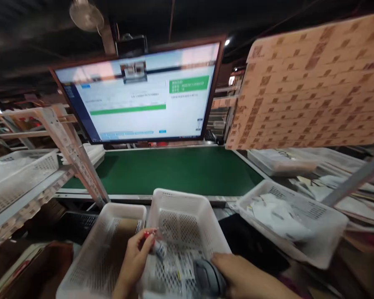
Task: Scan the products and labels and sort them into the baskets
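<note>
Blur made the small packet [160, 250] hard to make out, and fingers hid part of its red end [149, 235]. The left hand [134, 254] had its grip pinched closed on that red end, so the packet poked out past the fingertips, over the white basket [202, 204]. The right hand [233, 270] had its grip around a dark gray scanner [207, 277], with most of its fingers hidden and its arm cut off below.

A rounded dark-grey plastic device [209, 277] is over the rectangular white plastic basket [213, 226] — a perforated white plastic crate [80, 270] stands left, a flat green surface [177, 170] behind.
</note>
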{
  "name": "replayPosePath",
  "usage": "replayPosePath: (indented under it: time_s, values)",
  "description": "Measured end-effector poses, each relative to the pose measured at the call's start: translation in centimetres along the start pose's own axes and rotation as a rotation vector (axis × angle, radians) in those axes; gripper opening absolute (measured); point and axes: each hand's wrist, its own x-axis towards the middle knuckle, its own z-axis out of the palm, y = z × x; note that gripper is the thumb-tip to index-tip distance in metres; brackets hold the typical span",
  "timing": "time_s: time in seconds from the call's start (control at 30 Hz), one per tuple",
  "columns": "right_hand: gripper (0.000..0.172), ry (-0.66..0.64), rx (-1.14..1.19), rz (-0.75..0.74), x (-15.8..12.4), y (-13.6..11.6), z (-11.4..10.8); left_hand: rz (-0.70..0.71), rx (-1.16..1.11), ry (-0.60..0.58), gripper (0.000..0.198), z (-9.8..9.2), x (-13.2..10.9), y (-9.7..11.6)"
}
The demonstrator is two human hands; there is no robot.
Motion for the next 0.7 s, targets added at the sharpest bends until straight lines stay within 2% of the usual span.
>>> replayPosePath:
  time_s: [0.1, 0.2, 0.3, 0.37, 0.5, 0.6, 0.7]
  values:
    - [0.032, -0.060, -0.028, -0.043, -0.9, -1.7, -3.0, -0.003, -0.019, 0.040, 0.054, -0.6, 0.0, 1.0]
    - [0.044, 0.011, -0.015, -0.085, -1.9, -2.8, -4.7, -0.056, -0.103, 0.061, 0.055, -0.7, 0.1, 1.0]
    - [0.060, 0.157, 0.049, -0.174, -3.3, -3.8, -4.8, -0.102, -0.148, 0.062, 0.056, -0.3, -0.1, 0.9]
    - [0.064, 0.214, 0.088, -0.255, -4.1, -4.7, -4.5, -0.103, -0.146, 0.050, 0.055, -0.1, -0.3, 1.0]
    - [0.058, 0.218, 0.037, -0.336, -4.6, -6.1, -4.5, -0.035, -0.107, 0.039, 0.046, 0.1, -0.4, 1.2]
    - [0.062, 0.220, 0.025, -0.352, -5.1, -6.4, -4.8, -0.050, -0.085, 0.019, 0.047, 0.3, -0.6, 1.1]
    - [0.072, 0.253, 0.029, -0.368, -6.6, -5.4, -4.4, -0.097, -0.007, -0.104, 0.050, 0.3, -0.6, 0.2]
